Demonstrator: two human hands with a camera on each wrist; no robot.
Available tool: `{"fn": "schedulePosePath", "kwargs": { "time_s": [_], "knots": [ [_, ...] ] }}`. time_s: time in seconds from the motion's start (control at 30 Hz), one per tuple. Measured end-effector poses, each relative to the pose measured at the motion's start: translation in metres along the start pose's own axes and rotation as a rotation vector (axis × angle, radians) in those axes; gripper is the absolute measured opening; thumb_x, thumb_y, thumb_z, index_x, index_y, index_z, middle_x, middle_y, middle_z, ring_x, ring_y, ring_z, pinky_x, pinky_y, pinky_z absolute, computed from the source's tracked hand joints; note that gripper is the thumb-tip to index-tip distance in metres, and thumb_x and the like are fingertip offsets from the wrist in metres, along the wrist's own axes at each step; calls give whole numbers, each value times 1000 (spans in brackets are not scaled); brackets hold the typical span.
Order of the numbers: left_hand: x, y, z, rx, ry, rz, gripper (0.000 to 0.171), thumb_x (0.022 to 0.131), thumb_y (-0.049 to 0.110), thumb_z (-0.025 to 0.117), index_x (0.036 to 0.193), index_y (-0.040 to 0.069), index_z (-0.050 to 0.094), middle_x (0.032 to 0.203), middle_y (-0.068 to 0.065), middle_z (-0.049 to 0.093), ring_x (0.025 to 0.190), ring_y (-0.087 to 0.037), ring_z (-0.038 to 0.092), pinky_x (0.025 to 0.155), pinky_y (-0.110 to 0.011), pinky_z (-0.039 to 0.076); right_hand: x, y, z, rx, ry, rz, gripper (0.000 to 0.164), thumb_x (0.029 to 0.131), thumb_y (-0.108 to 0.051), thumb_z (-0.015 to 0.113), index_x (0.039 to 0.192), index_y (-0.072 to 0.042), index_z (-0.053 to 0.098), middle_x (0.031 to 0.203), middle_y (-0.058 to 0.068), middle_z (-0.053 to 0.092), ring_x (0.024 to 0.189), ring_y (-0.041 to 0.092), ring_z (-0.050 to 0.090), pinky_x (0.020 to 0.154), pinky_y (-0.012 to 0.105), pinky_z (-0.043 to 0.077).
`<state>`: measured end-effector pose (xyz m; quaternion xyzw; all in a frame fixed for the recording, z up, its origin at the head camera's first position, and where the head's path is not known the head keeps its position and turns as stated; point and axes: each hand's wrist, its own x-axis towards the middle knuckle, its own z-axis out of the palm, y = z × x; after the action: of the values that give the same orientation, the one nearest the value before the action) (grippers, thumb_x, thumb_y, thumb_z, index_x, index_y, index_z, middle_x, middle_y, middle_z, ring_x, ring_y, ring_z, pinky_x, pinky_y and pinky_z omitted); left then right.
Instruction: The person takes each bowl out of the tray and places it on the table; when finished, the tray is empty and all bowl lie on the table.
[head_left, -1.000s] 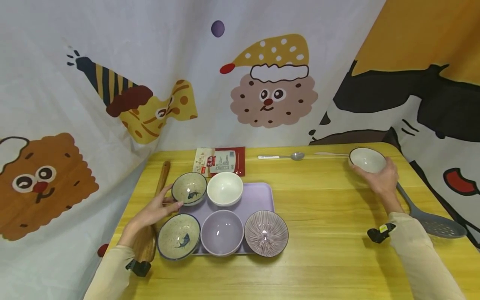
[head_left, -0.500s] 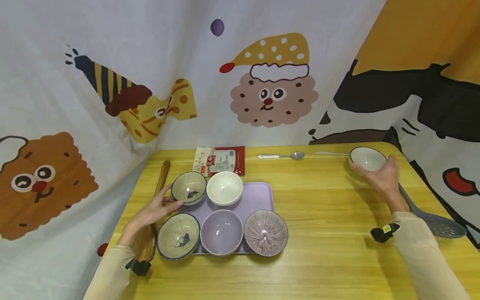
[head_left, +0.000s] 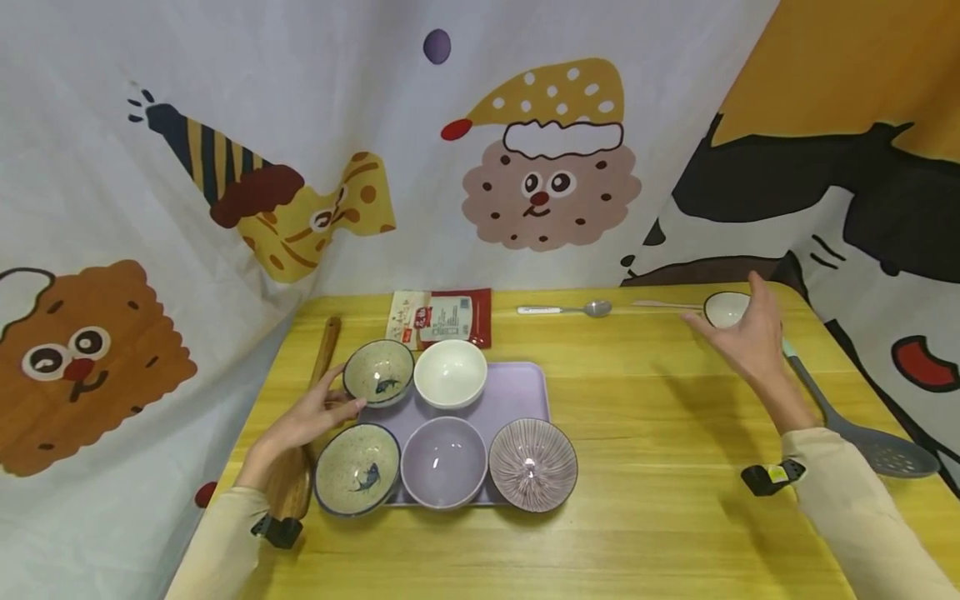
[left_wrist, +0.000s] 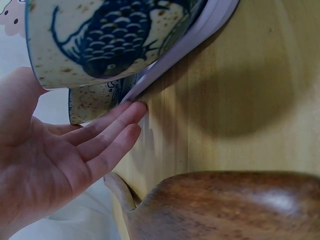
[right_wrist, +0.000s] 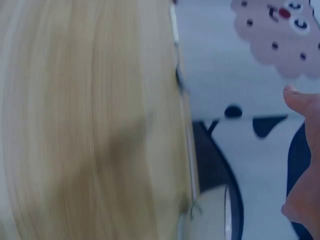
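In the head view, my left hand touches the left side of a small speckled fish bowl; the left wrist view shows its visible fingers nearly straight beside the lilac tray's edge, the thumb partly hidden by a larger fish bowl. On the tray also stand a white bowl, a lilac bowl and a striped bowl. My right hand, thumb and fingers spread, is in front of a dark-rimmed white bowl at the back right, partly covering it.
A grey slotted turner lies on the right. Along the back are a spoon, a thin pale utensil and a red-and-cream packet. A wooden utensil lies left of the tray. A printed cloth hangs behind.
My right hand has let go of the dark-rimmed white bowl and its fingers have spread apart. My left hand has stayed at the small fish bowl. The head view has shifted slightly.
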<state>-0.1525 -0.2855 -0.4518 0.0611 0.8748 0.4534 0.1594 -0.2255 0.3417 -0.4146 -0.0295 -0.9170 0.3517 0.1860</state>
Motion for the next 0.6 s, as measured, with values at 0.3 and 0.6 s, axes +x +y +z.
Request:
{"fn": "schedulePosePath", "kwargs": {
  "time_s": [0.3,0.6],
  "knots": [
    [0,-1,0,-31,9,14,92,100,25,62,160,-4,-1,130,-41,56,112,-43,67,95,-48,57,-25,-43,9,63,-157,-72,113,85,-41,79,164,-8,4,166,28,12,150,53,17,113,76,20],
    [2,-6,2,-135,19,21,90,99,17,64,160,-3,1,123,-39,60,104,-41,70,90,-45,60,-61,-73,23,89,-288,-161,115,81,-37,84,163,-6,11,163,30,21,141,57,30,105,76,31]
  ]
}}
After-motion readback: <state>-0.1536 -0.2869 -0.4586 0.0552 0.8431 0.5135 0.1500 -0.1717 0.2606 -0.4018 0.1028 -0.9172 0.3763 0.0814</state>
